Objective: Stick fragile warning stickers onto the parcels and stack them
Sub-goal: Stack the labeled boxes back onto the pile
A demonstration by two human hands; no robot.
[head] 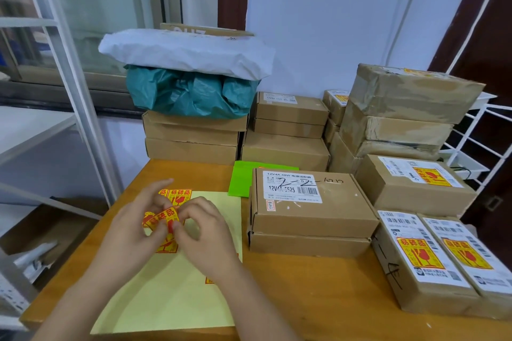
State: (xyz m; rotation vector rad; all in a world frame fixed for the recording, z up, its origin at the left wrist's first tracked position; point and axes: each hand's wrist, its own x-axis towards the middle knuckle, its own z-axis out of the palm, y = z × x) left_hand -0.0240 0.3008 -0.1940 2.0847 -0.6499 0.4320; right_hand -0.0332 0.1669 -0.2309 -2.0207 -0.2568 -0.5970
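— Both hands on one sticker? What's it look like?

— Yes. My left hand (133,225) and right hand (206,230) pinch the same fragile sticker (163,219) between fingertips, held just above the pale yellow backing sheet (166,299) on the wooden table (318,299). Sticker is yellow with red characters and a red border, slightly curled, tilted. More stickers (175,196) of the same print sit on the sheet behind my fingers.

— Readable text anywhere?

— Nearest unmarked parcel (307,202), right of the sheet, sits on another brown box. White label reads "12V4A 48W", "12V4A-5525", barcode, handwritten "2-2" in black marker. Small red-edged tag at its left, too small to read.

— Finished ones?

— Two labelled parcels (443,263) side by side at the right front, each with a yellow-red fragile sticker over a white shipping label; print is too fine to read. Another stickered parcel (415,183) behind them. Green paper (241,180) lies beside the marked box. At the back: stacked brown boxes (191,135), a teal bag (191,94), a white mailer bag (188,52) on top.
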